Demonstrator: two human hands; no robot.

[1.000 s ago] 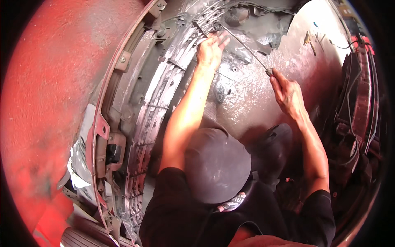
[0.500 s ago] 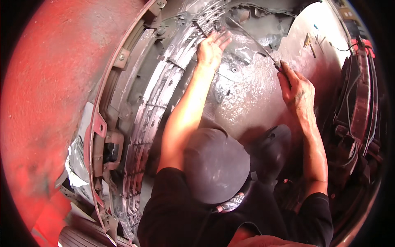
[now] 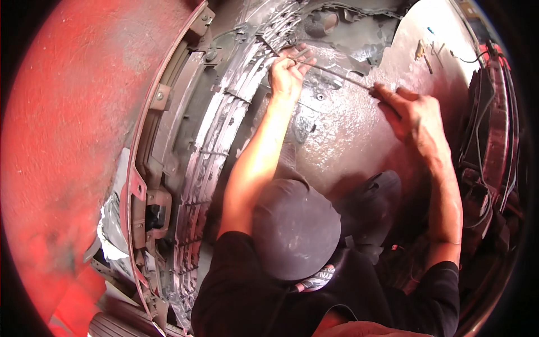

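In my right hand (image 3: 418, 115) is a long thin metal rod (image 3: 342, 77), gripped at its right end with the fingers closed round it. It slants up and left to my left hand (image 3: 289, 76). My left fingers are curled, with the rod's far end passing between them; the very tip is hidden there. A thin dark strip (image 3: 269, 46) runs up-left from beside my left thumb; I cannot tell whether I hold it. Just left of this hand is the slatted grille (image 3: 230, 104) of a large car bumper (image 3: 160, 95), turned to show its inner side.
My bent, dark-clothed knee (image 3: 295, 230) rises between my arms. Several small thin items (image 3: 426, 56) lie on the pale ground at far right. Dark car parts with cables (image 3: 494, 129) stand along the right edge. A tyre (image 3: 115, 326) shows at bottom left, beside red floor (image 3: 67, 140).
My right hand has shifted right and slightly down, and the rod lies flatter. Its far end has dropped to my left hand, whose spread fingers have curled round it.
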